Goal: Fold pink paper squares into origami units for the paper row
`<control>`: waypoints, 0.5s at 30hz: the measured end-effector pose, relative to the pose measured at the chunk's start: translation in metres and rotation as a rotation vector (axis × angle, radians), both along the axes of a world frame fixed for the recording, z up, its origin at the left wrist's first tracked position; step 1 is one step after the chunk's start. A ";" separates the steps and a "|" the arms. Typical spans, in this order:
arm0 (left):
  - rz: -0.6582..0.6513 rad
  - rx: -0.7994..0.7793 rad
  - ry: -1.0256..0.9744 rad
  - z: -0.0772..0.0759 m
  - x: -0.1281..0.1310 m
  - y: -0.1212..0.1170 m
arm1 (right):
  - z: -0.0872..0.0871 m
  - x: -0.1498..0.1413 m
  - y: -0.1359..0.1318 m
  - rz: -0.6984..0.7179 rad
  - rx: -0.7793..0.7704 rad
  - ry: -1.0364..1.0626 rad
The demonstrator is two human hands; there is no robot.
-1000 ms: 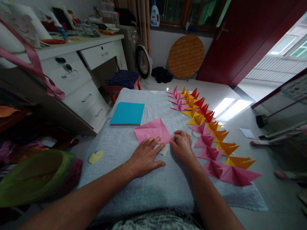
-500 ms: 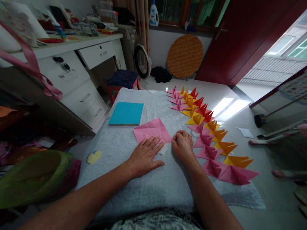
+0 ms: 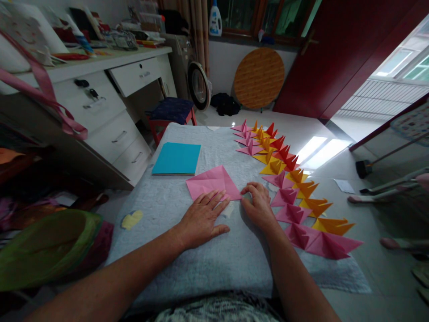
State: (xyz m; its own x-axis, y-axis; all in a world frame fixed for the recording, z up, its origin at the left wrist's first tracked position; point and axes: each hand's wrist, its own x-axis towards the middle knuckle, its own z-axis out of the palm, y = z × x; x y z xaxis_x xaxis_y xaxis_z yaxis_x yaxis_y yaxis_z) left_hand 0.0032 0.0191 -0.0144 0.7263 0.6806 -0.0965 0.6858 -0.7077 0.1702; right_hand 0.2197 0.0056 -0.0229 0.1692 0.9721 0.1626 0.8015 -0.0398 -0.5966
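Observation:
A creased sheet of pink origami paper [image 3: 214, 178] lies on the cloth-covered table, folded along its near side. My left hand [image 3: 207, 218] rests flat over its lower edge, fingers stretched out and thumb apart. At the paper's right corner, my right hand [image 3: 257, 201] is curled, its thumb and index fingertip at the very tip of the corner. Behind the left hand sits a stack of blue paper squares [image 3: 177, 158]. To the right stand rows of folded paper pieces with upright points: pink ones [image 3: 291, 214], yellow-orange ones [image 3: 305, 189] and red ones [image 3: 284, 155].
The table wears a pale blue quilted cloth [image 3: 161, 259]. A stool with a dark cushion [image 3: 171, 110] stands beyond its far left corner. On the left are a white desk with drawers [image 3: 110, 129] and a green-lined basket [image 3: 50, 250].
My right hand's thumb and index finger have shifted slightly at the paper's corner, showing a little more gap between them. The left hand and paper stay in place.

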 end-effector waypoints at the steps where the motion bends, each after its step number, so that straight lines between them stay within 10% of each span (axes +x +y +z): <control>1: 0.001 -0.003 0.001 0.001 0.000 0.000 | 0.001 -0.001 -0.001 0.008 -0.002 -0.017; 15: 0.013 -0.027 -0.009 0.000 0.000 0.000 | 0.007 -0.012 0.005 -0.070 -0.086 -0.223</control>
State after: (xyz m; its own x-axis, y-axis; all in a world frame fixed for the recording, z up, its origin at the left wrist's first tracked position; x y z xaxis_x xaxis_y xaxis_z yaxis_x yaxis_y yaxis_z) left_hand 0.0035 0.0191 -0.0144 0.7183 0.6872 -0.1087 0.6932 -0.6938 0.1953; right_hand 0.2072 0.0107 -0.0157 0.2059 0.9711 0.1204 0.9065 -0.1429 -0.3974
